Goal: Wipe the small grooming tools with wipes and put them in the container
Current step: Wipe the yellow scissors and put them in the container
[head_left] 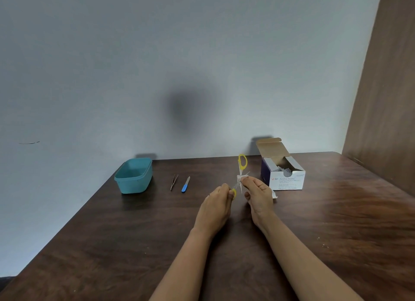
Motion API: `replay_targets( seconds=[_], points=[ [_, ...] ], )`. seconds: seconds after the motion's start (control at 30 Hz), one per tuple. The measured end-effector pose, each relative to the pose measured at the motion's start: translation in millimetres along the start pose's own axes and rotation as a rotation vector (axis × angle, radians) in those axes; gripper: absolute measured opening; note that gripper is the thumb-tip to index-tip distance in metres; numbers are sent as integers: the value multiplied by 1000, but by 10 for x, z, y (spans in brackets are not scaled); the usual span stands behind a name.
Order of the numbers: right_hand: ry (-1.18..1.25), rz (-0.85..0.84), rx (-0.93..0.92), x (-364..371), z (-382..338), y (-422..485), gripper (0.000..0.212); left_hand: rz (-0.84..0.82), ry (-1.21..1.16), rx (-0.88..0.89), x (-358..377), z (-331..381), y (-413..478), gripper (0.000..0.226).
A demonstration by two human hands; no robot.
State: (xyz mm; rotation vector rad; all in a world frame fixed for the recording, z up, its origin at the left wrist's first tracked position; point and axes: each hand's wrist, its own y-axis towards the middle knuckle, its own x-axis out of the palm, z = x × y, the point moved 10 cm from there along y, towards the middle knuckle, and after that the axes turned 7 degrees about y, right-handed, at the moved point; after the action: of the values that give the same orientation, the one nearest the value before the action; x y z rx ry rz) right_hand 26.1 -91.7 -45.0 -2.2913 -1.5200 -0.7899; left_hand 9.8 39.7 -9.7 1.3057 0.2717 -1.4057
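scissors (242,163): left hand (216,201) | wipe (241,178): right hand (258,195) | swab box (287,179): open, packets (284,171) inside

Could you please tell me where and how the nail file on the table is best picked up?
Pinch the nail file by its blue handle, the near end, coming from above: it lies flat on the table, apart from the tweezers, and that grip should leave the metal blade free for wiping.

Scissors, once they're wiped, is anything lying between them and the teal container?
Yes: the tweezers and the blue-handled nail file lie flat on the table between the scissors and the container. Both are low, so lifting the scissors over them should probably clear.
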Motion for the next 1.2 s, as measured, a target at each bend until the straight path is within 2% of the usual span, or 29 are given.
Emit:
replay_targets(
  seconds=[0.1, 0.37, 0.63, 0.83, 1.03, 1.2],
  points=[
    [-1, 9, 3, -2, 8, 3, 17, -6, -13, -15, -21, -30, -3, 35],
    [26, 21, 28, -35, 71, 52, 10, -46, 44, 9, 18, 3, 27, 31],
    [47, -48, 76, 2, 87, 82, 29, -34, 126, -24, -7, -41, 18, 31],
    [11, 49, 10, -65, 68, 68, 14, -47, 70, 8, 39, -25, 44, 32],
    [63, 19, 50, -37, 57, 49, 16, -53, 80, -1, 41, -31, 33, 30],
    [116, 64, 78, -86, 88, 59, 13, -61, 64, 11, 55, -4, 39, 30]
  ],
)
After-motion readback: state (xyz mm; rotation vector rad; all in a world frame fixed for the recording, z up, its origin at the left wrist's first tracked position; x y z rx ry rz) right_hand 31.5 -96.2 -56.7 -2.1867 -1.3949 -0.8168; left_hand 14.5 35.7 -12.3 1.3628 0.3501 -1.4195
